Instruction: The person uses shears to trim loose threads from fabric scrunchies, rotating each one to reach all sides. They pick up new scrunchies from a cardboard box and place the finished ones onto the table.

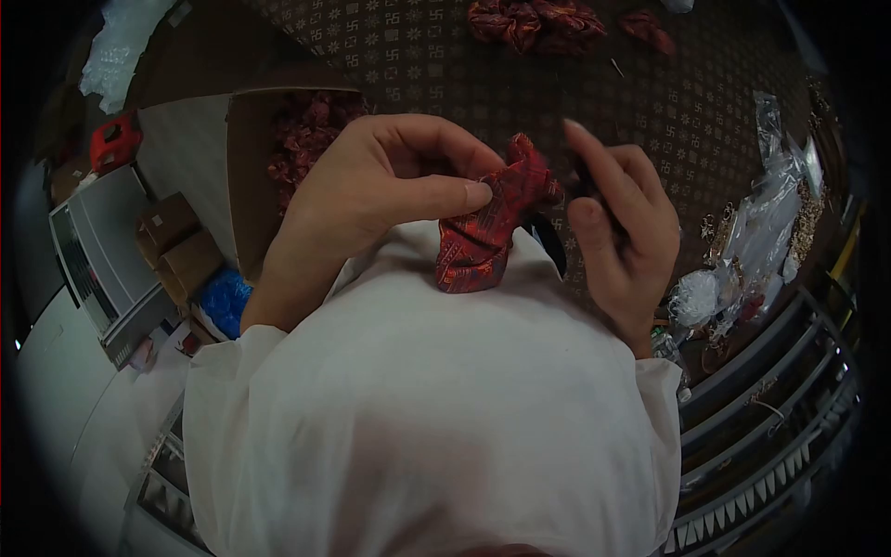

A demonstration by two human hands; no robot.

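Note:
A small red pouch of patterned brocade-like fabric (469,246) hangs in front of my chest. My left hand (371,186) pinches its gathered upper part between thumb and fingers. The pouch's top bunches up and sticks out toward the right. To the right of it, my right hand (636,218) is raised with index finger and thumb apart, not touching the fabric. A black curved thing (548,246) shows behind the pouch, near my right thumb; its kind and whether the hand touches it cannot be made out.
An open cardboard box (243,176) with many red fabric pieces stands at the left. More red fabric bundles (538,26) lie on the dark patterned tablecloth (408,56) at the back. Clear plastic bags (766,218) and gold-coloured bits (807,223) lie at the right, above a slatted rack (770,418).

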